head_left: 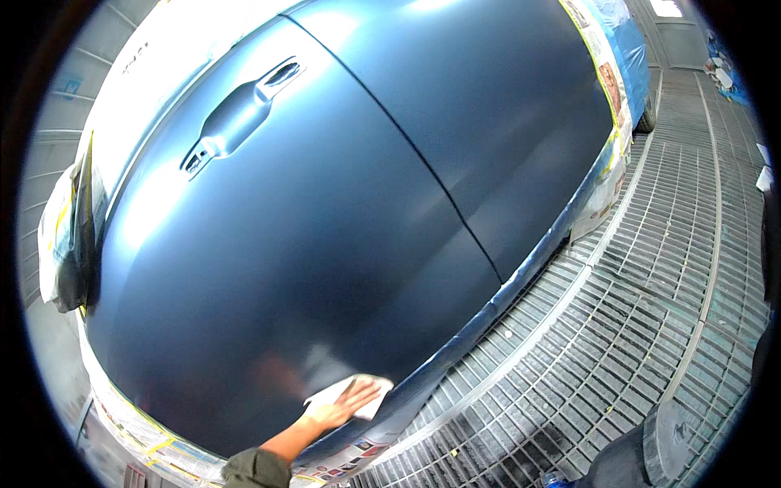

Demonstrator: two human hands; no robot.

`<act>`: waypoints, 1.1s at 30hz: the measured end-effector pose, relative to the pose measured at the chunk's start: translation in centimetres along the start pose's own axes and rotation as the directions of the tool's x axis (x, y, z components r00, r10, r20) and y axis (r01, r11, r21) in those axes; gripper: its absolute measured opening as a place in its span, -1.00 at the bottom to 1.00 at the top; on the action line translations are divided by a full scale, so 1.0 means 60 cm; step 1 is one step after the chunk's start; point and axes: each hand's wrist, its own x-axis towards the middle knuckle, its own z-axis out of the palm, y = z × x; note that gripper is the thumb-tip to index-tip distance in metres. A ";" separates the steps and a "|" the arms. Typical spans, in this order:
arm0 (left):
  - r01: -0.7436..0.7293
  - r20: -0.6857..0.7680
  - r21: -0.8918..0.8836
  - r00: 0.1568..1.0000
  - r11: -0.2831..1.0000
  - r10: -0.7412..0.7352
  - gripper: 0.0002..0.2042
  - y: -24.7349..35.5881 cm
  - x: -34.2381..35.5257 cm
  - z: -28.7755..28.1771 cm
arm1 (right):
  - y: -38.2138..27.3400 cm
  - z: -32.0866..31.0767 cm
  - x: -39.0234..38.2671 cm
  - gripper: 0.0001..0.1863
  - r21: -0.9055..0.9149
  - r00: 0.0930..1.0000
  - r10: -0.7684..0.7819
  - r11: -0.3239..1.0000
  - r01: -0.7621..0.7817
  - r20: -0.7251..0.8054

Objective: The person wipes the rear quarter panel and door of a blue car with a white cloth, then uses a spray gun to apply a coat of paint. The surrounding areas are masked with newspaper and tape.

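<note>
My left hand [340,407] presses a white folded cloth [370,390] onto the lower part of the dark blue car door [268,244], its fingers lying over the cloth. Higher on this door is a recessed handle [236,122] with openings at both ends. A dark seam divides it from the adjoining panel [537,114]. Masking paper, tape and plastic [614,81] border the painted panels. My right hand is not in view.
A grated metal floor [651,244] runs along the car's right side. A covered mirror [65,236] juts out at the left. At lower right lies a dark object with a grey round part [634,447], unclear what it is. A wheel [647,114] shows far right.
</note>
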 end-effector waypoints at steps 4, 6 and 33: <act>0.121 -0.193 0.443 0.980 0.888 -0.037 -0.33 0.009 0.224 -0.136 | 0.005 -0.047 -0.004 -0.74 -0.011 0.994 0.106 0.994 -0.106 0.027; 0.194 -0.266 0.474 0.961 0.859 -0.071 -0.31 -0.002 0.335 -0.202 | 0.012 -0.061 0.006 -0.75 0.033 0.998 0.061 0.998 -0.060 -0.002; 0.094 0.200 -0.187 0.978 0.978 -0.056 -0.42 0.006 -0.072 0.026 | 0.067 -0.060 0.003 -0.79 0.052 0.987 0.152 0.986 -0.156 0.060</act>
